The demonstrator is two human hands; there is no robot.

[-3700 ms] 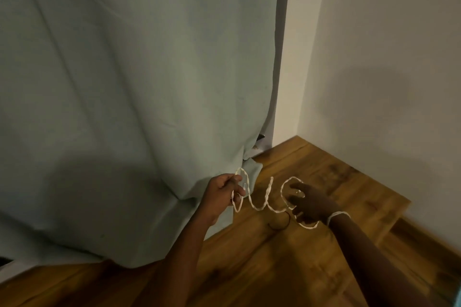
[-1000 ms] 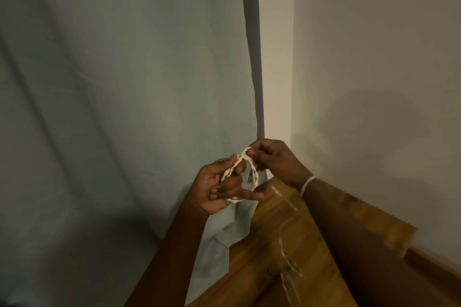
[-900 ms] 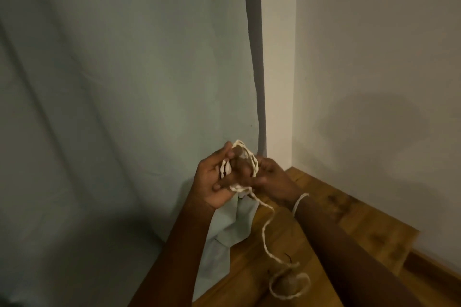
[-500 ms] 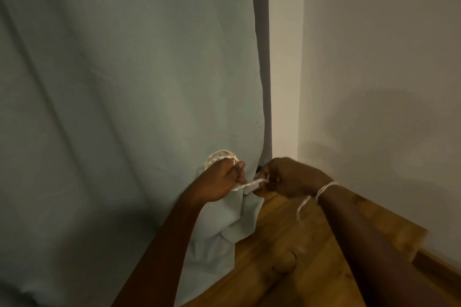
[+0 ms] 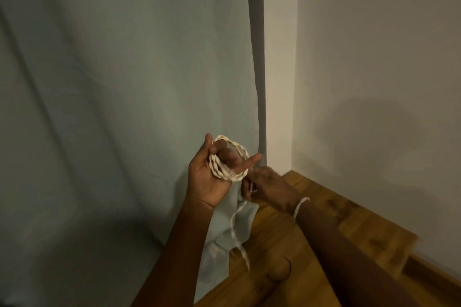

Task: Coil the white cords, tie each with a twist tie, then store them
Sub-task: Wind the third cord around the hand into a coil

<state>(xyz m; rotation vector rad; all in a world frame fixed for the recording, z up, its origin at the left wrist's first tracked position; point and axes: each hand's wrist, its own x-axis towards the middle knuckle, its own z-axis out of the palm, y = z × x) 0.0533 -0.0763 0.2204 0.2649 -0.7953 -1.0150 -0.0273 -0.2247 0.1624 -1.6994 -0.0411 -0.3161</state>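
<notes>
Trailing blurred toward the wooden floor (image 5: pixel 294 244), the white cord (image 5: pixel 219 172) has a loose tail whose end is indistinct. Its coil loops round the fingers of the raised left hand (image 5: pixel 212 179), which grips it palm-up; the right hand (image 5: pixel 269 188), just below, pinches the tail, fingertips partly hidden.

Left hand (image 5: pixel 212 178) raised palm-up, fingers (image 5: pixel 253 159) splayed; right hand (image 5: pixel 272 187) pinching just beside.

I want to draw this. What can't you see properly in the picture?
Head view, loose tail of the cord: blurred, its end is lost.
Head view, right hand: its curled fingers hide where it pinches the cord.
Head view, dark curl on the floor: too dim and small to name.
</notes>
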